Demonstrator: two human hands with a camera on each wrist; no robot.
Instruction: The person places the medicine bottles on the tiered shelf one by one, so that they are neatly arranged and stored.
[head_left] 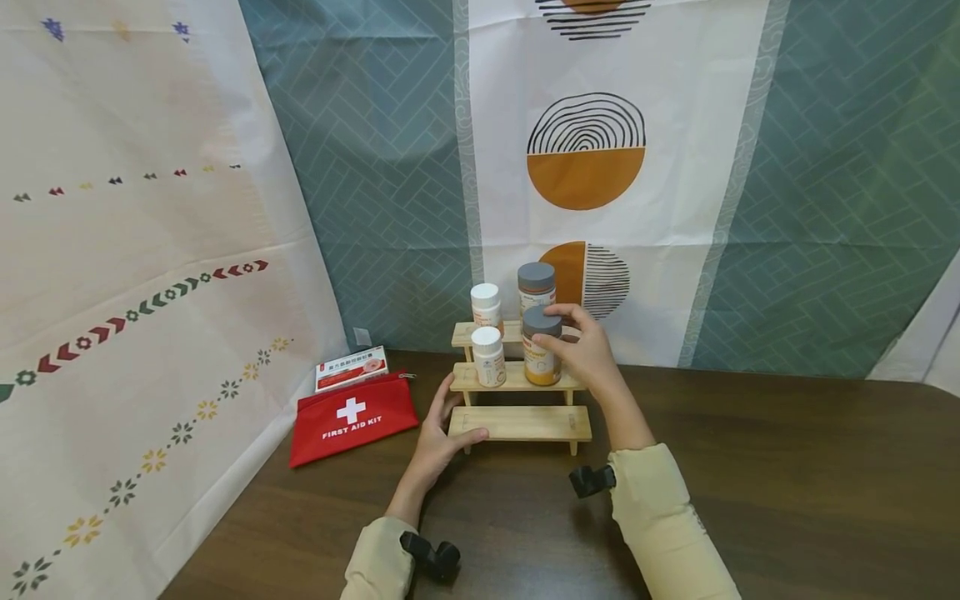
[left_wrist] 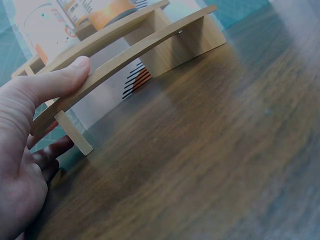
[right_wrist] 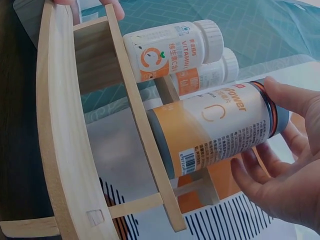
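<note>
A three-step wooden stand is on the table, its lowest step bare. My left hand grips the left end of that step, thumb on top and fingers behind the edge. On the middle step, my right hand holds a grey-capped supplement bottle by its cap, between thumb and fingers. In the right wrist view the bottle's base is at the step. Beside it stands a white vitamin C bottle. Another white bottle and a second grey-capped bottle stand on the top step.
Left of the stand lies a red first aid pouch, with a white medicine box behind it. A patterned curtain hangs behind the brown wooden table. White patterned cloth borders the left side.
</note>
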